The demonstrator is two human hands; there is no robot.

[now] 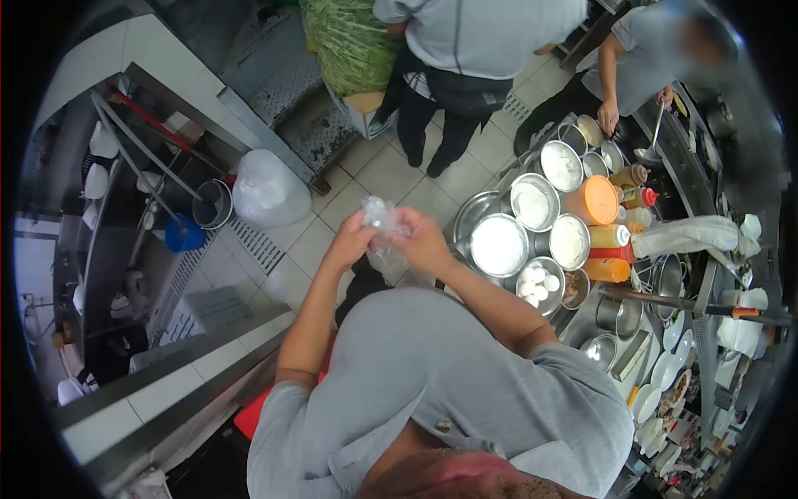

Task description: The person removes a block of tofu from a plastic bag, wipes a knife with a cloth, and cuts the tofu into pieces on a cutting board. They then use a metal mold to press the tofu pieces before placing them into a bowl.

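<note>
A crumpled clear plastic bag (380, 218) is gripped between my two hands, in front of my chest and above the tiled floor. My left hand (352, 239) pinches its left side. On the other side, my right hand (421, 241) has its fingers closed on the plastic. The lower part of the bag hangs loose between them. What the bag holds, if anything, cannot be made out. Right of my right hand stand metal bowls of white powder or paste (499, 245) and a bowl of white eggs (539, 286).
An orange-lidded tub (598, 200), sauce bottles (638, 198) and plates (664, 371) crowd the right counter. One person (490, 37) stands ahead by leafy greens (353, 41); another (632, 66) holds a ladle (652, 148). A filled plastic bag (268, 190) and blue bucket (184, 234) are left.
</note>
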